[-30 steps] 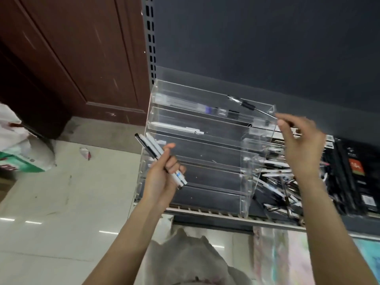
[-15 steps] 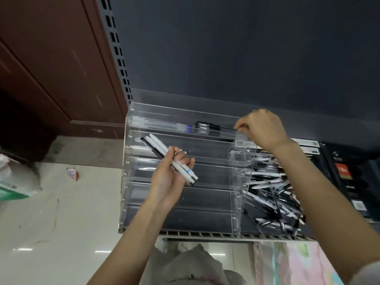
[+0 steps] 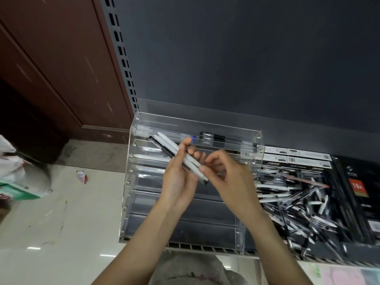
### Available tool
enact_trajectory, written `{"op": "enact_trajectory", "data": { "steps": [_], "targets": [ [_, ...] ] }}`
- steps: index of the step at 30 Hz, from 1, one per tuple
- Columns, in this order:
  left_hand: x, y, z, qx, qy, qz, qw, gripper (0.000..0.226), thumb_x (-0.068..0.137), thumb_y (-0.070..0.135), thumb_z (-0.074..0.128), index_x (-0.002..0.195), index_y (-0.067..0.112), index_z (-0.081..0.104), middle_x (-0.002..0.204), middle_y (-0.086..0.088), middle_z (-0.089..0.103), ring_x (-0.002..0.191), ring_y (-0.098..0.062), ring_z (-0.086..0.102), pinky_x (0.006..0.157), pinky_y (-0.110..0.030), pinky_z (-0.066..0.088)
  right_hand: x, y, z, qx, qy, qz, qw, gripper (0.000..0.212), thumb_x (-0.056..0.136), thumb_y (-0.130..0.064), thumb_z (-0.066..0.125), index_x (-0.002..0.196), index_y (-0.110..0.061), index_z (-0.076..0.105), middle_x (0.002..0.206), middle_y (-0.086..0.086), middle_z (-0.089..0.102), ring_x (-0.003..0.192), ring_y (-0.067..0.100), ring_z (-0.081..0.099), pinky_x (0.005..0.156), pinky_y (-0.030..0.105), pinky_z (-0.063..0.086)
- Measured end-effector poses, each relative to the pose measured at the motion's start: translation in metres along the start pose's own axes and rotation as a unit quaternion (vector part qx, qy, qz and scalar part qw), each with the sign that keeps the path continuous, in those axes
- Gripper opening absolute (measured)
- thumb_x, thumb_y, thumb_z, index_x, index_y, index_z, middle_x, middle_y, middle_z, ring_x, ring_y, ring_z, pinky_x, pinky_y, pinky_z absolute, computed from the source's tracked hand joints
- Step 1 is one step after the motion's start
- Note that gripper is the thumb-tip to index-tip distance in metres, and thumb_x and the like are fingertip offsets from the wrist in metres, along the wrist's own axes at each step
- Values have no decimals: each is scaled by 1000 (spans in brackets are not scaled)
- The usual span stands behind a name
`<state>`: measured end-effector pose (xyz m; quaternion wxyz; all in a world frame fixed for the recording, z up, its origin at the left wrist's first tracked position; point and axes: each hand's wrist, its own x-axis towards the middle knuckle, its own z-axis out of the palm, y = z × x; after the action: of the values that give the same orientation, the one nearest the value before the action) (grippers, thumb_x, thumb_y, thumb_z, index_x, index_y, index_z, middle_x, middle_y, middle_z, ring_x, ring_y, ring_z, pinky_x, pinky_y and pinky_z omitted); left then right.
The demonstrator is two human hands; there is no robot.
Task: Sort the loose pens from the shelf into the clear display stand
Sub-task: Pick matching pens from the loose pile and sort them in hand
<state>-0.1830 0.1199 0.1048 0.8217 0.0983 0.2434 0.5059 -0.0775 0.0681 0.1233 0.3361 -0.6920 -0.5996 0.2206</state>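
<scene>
A clear tiered display stand (image 3: 255,161) sits on the shelf. Its top tier holds a clear pen with a blue cap and a black-grip pen (image 3: 216,138); a white pen (image 3: 148,156) lies two tiers lower. In front of the stand my left hand (image 3: 178,182) grips a small bundle of white and black pens (image 3: 174,152), pointing up-left. My right hand (image 3: 228,177) pinches the lower end of that bundle with thumb and fingertips. A heap of loose pens (image 3: 298,202) lies on the shelf to the right of the stand.
Black product boxes (image 3: 357,188) and white labelled boxes (image 3: 298,159) fill the shelf's right side. A dark back panel rises behind. Below left are a pale tiled floor, a paper scrap (image 3: 82,176), a plastic bag (image 3: 16,177) and a brown wooden door.
My right hand has left the black-grip pen in the top tier and come down to the bundle in my left hand. The left hand has risen slightly.
</scene>
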Motion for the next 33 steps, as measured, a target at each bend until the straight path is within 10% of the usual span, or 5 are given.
{"op": "enact_trajectory", "data": {
  "steps": [10, 16, 25, 33],
  "targets": [
    [-8, -2, -14, 122, 8, 11, 992, 34, 100, 27, 34, 123, 15, 57, 113, -1, 69, 106, -13, 65, 88, -26, 53, 0, 21, -9, 38, 91, -13, 995, 10, 80, -18, 73, 89, -22, 73, 76, -15, 69, 66, 1, 61, 62, 9, 44],
    [-19, 17, -49, 35, 129, 69, 989, 29, 102, 23, 33, 87, 15, 57, 54, 9, 36, 43, -2, 31, 45, -13, 32, 19, 25, 6, -109, 75, -88, 987, 9, 79, -20, 75, 88, -22, 75, 79, -9, 72, 63, 3, 61, 59, 15, 46],
    [-28, 36, -70, -34, 140, 58, 988, 26, 100, 19, 36, 82, 14, 54, 48, 10, 28, 38, -3, 27, 41, -14, 31, 59, 13, 59, -261, -40, -157, 952, 14, 81, -10, 71, 90, -20, 76, 84, 3, 74, 72, 24, 70, 63, 33, 56],
    [-31, 33, -67, -78, 139, 53, 986, 24, 101, 23, 38, 84, 15, 53, 54, 9, 30, 46, -5, 31, 52, -17, 36, 31, -14, 40, -143, -16, -143, 979, 12, 92, -23, 60, 96, -21, 70, 87, -9, 72, 72, 7, 67, 63, 29, 56]
  ]
}}
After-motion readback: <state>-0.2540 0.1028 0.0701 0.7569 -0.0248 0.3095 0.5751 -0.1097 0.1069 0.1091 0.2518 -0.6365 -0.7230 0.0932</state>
